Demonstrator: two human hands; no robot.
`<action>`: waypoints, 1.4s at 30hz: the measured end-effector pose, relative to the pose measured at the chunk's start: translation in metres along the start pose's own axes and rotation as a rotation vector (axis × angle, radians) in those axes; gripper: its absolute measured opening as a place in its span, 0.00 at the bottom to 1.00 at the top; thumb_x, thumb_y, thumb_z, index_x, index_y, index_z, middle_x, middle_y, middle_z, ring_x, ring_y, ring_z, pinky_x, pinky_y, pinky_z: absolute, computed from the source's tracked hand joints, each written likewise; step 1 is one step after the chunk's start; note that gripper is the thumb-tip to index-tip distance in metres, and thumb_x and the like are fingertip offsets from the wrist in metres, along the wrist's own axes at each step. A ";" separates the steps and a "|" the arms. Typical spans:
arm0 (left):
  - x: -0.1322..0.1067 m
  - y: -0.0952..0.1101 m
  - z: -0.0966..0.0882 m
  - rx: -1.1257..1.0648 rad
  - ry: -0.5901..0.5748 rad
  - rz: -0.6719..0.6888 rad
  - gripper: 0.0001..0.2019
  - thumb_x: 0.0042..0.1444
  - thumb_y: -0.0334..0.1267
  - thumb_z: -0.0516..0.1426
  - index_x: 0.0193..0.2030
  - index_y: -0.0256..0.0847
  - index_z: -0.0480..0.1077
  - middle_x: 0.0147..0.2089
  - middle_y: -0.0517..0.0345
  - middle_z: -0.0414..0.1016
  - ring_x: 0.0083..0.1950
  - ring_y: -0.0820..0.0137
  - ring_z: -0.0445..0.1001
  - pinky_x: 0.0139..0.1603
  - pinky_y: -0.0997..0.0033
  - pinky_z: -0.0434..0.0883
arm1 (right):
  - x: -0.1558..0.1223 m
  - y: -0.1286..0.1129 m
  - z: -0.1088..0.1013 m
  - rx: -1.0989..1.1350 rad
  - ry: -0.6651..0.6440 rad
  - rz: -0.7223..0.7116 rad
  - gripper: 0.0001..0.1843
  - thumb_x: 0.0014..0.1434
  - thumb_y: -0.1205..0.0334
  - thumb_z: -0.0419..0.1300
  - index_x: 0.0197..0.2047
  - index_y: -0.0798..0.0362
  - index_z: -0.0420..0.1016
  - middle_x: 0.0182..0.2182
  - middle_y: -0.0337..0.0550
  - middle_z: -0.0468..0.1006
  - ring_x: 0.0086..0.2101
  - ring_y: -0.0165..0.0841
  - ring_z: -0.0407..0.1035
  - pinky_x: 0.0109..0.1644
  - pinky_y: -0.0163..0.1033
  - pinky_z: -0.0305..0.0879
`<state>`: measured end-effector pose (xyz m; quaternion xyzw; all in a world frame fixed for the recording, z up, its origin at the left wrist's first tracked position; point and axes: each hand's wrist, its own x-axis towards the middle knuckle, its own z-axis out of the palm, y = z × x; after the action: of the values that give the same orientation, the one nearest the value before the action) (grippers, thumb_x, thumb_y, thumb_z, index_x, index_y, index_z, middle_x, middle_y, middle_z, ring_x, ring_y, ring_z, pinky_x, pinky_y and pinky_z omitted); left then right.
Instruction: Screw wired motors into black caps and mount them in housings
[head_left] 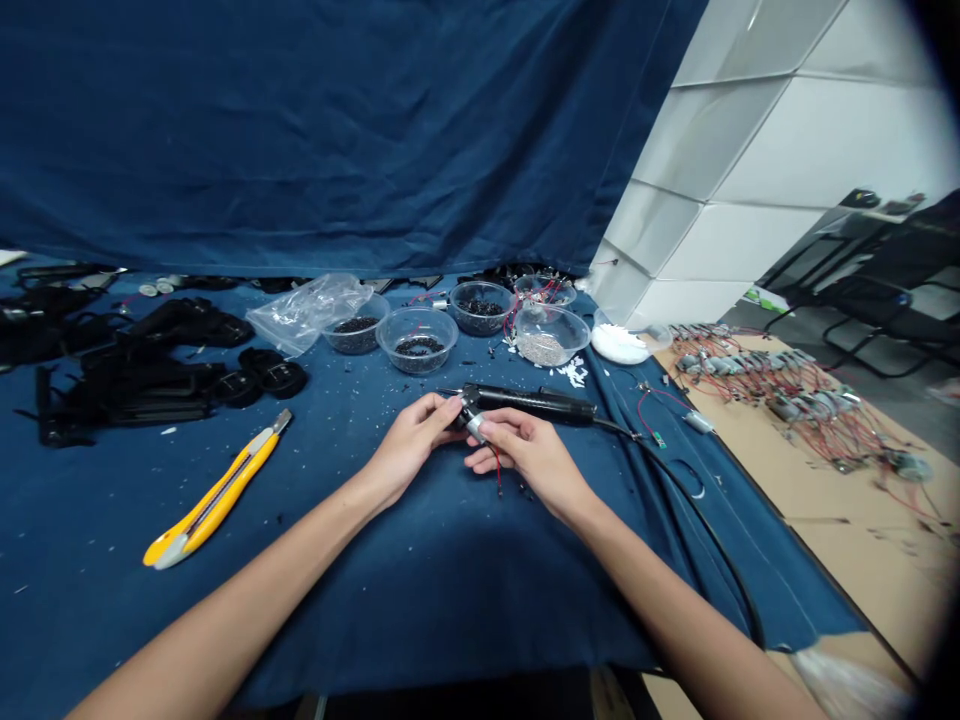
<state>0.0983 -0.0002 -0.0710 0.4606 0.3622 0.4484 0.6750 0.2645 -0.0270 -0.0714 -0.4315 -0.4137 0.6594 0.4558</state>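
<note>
1. My left grip: narrow, fingers closed around the front end of a black corded tool.
2. My right grip: narrow, fingertips pinching a small silver motor against the tool's front end.
3. Red wire: one length, hanging below the motor, between my two grips.
4. Black cord: runs from the tool's rear, down to the right across the cloth.
5. Blue cloth: covers the worktop beneath my grips, scattered with small bits.
6. Yellow utility knife: lying to the left of my left grip.
7. Clear bowls: a row just beyond the tool, most holding small black parts; one holds grey granules.
8. White flakes: a small heap beside the grey granules.
9. Plastic bag: clear, crumpled, touching a bowl.
10. Black parts: piled at the far left.
11. Wired motors: many, with red wires, laid out on cardboard to the right.
12. Blue curtain: hanging behind the worktop.
</note>
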 end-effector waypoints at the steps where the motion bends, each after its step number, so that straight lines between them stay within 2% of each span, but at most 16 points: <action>1: 0.000 0.000 -0.002 0.066 0.003 0.017 0.16 0.55 0.48 0.61 0.31 0.36 0.65 0.34 0.59 0.70 0.39 0.72 0.71 0.50 0.64 0.71 | 0.000 0.000 -0.001 0.004 -0.001 -0.006 0.23 0.50 0.53 0.68 0.44 0.58 0.69 0.32 0.46 0.79 0.28 0.35 0.77 0.35 0.39 0.76; 6: 0.003 -0.004 -0.014 0.348 -0.042 0.059 0.17 0.56 0.50 0.58 0.30 0.38 0.62 0.31 0.62 0.66 0.37 0.72 0.68 0.45 0.68 0.68 | 0.006 0.003 -0.007 0.034 0.016 -0.045 0.27 0.51 0.52 0.67 0.48 0.55 0.62 0.28 0.43 0.79 0.27 0.35 0.77 0.32 0.38 0.75; 9: 0.002 -0.006 -0.017 0.532 -0.079 0.093 0.16 0.58 0.50 0.56 0.31 0.39 0.61 0.29 0.63 0.64 0.33 0.72 0.64 0.37 0.72 0.64 | 0.009 0.002 -0.010 -0.004 0.031 -0.039 0.25 0.51 0.53 0.67 0.47 0.55 0.64 0.26 0.43 0.79 0.25 0.36 0.77 0.30 0.38 0.75; 12: -0.003 -0.008 -0.015 0.708 -0.070 0.119 0.15 0.60 0.50 0.53 0.32 0.39 0.62 0.28 0.64 0.63 0.31 0.72 0.61 0.32 0.73 0.57 | 0.010 0.000 -0.012 -0.042 0.043 -0.024 0.23 0.52 0.54 0.67 0.46 0.56 0.67 0.25 0.43 0.78 0.24 0.35 0.76 0.28 0.37 0.75; 16: -0.009 -0.008 -0.008 0.830 -0.030 0.140 0.14 0.61 0.49 0.52 0.32 0.41 0.62 0.27 0.64 0.66 0.30 0.71 0.63 0.32 0.73 0.57 | 0.012 -0.001 -0.016 -0.083 0.069 0.004 0.22 0.50 0.54 0.68 0.43 0.57 0.70 0.26 0.45 0.79 0.24 0.33 0.76 0.29 0.35 0.75; 18: -0.010 -0.006 -0.006 0.849 -0.030 0.194 0.12 0.62 0.47 0.52 0.34 0.41 0.64 0.32 0.61 0.69 0.33 0.70 0.66 0.35 0.73 0.60 | 0.013 0.000 -0.018 -0.106 0.061 0.016 0.21 0.49 0.53 0.69 0.41 0.58 0.71 0.28 0.47 0.79 0.26 0.33 0.76 0.31 0.35 0.75; 20: -0.010 -0.005 -0.006 0.841 -0.029 0.251 0.10 0.62 0.45 0.52 0.38 0.41 0.67 0.39 0.58 0.71 0.38 0.69 0.68 0.38 0.73 0.63 | 0.012 0.002 -0.019 -0.152 0.059 -0.005 0.21 0.48 0.53 0.69 0.40 0.58 0.70 0.28 0.45 0.79 0.27 0.34 0.76 0.32 0.37 0.75; 22: -0.009 -0.003 -0.008 0.823 -0.014 0.258 0.09 0.61 0.44 0.53 0.40 0.41 0.67 0.43 0.56 0.70 0.40 0.68 0.69 0.39 0.73 0.64 | 0.010 0.003 -0.018 -0.280 0.070 -0.098 0.20 0.49 0.54 0.69 0.40 0.56 0.70 0.27 0.42 0.78 0.27 0.33 0.76 0.35 0.38 0.74; 25: -0.007 -0.005 -0.011 0.778 -0.002 0.168 0.10 0.62 0.46 0.53 0.39 0.41 0.64 0.39 0.59 0.72 0.39 0.69 0.71 0.41 0.72 0.65 | 0.003 0.004 -0.013 -0.611 0.112 -0.312 0.14 0.53 0.57 0.66 0.42 0.52 0.72 0.33 0.40 0.78 0.32 0.31 0.74 0.42 0.39 0.71; 27: -0.006 -0.007 -0.012 0.695 -0.011 0.110 0.11 0.62 0.47 0.52 0.41 0.41 0.63 0.38 0.60 0.73 0.41 0.68 0.73 0.43 0.71 0.66 | -0.001 0.005 -0.010 -0.750 0.140 -0.410 0.13 0.55 0.57 0.65 0.43 0.51 0.74 0.38 0.41 0.78 0.36 0.31 0.73 0.46 0.39 0.70; 31: -0.004 -0.015 -0.010 0.452 -0.033 0.049 0.18 0.57 0.48 0.58 0.49 0.40 0.61 0.47 0.55 0.73 0.51 0.66 0.72 0.51 0.67 0.67 | -0.004 0.006 -0.009 -0.704 0.093 -0.405 0.16 0.55 0.59 0.64 0.47 0.51 0.74 0.44 0.44 0.76 0.39 0.31 0.73 0.46 0.37 0.72; 35: -0.001 -0.018 -0.006 0.268 -0.056 0.022 0.27 0.49 0.42 0.65 0.52 0.40 0.58 0.52 0.51 0.72 0.55 0.64 0.72 0.57 0.64 0.66 | -0.004 0.004 -0.012 -0.651 0.039 -0.361 0.16 0.59 0.63 0.59 0.51 0.51 0.73 0.49 0.45 0.74 0.42 0.31 0.74 0.47 0.36 0.73; 38: -0.001 -0.020 -0.004 0.223 -0.038 0.015 0.30 0.47 0.39 0.66 0.52 0.40 0.57 0.51 0.51 0.71 0.55 0.64 0.72 0.58 0.62 0.66 | -0.004 0.002 -0.012 -0.684 0.047 -0.387 0.14 0.60 0.64 0.58 0.50 0.52 0.73 0.48 0.46 0.74 0.40 0.30 0.75 0.47 0.36 0.73; 42: -0.001 -0.023 -0.004 0.230 -0.038 0.034 0.29 0.48 0.39 0.66 0.52 0.39 0.56 0.52 0.49 0.70 0.55 0.64 0.72 0.59 0.60 0.67 | -0.005 0.002 -0.010 -0.808 0.063 -0.516 0.14 0.60 0.66 0.58 0.50 0.52 0.73 0.45 0.45 0.75 0.39 0.30 0.73 0.47 0.38 0.72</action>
<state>0.1002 -0.0040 -0.0941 0.5493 0.3905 0.4067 0.6168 0.2749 -0.0304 -0.0751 -0.4771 -0.7164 0.2978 0.4127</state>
